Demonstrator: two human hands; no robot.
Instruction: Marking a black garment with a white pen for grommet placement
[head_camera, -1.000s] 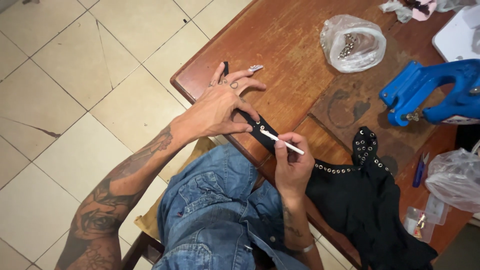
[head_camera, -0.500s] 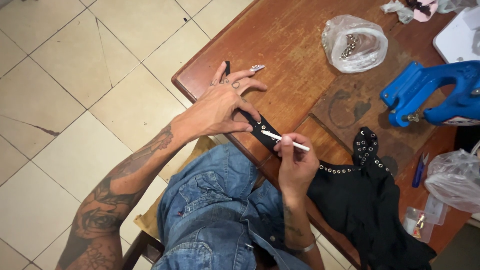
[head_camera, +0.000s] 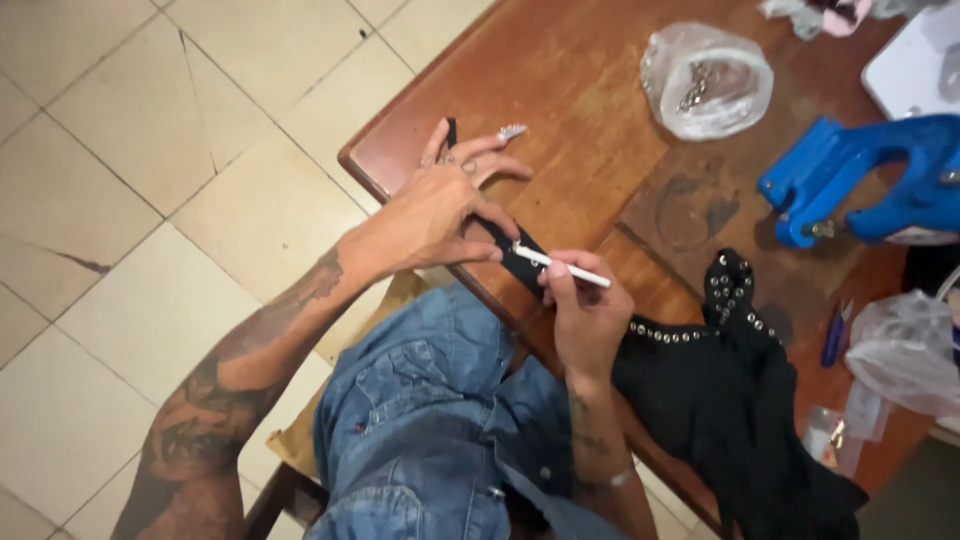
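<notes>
The left hand (head_camera: 440, 205) lies flat with fingers spread, pressing a narrow black strap (head_camera: 505, 245) onto the near edge of the brown wooden bench (head_camera: 580, 120). The right hand (head_camera: 585, 310) is closed around a thin white marking pencil (head_camera: 560, 268), its tip touching the strap. The strap runs right into a black garment (head_camera: 740, 400) edged with small silver studs. Farther back, a clear plastic bag (head_camera: 705, 80) holds small metal pieces; a blue hand press (head_camera: 860, 180) stands to its right.
</notes>
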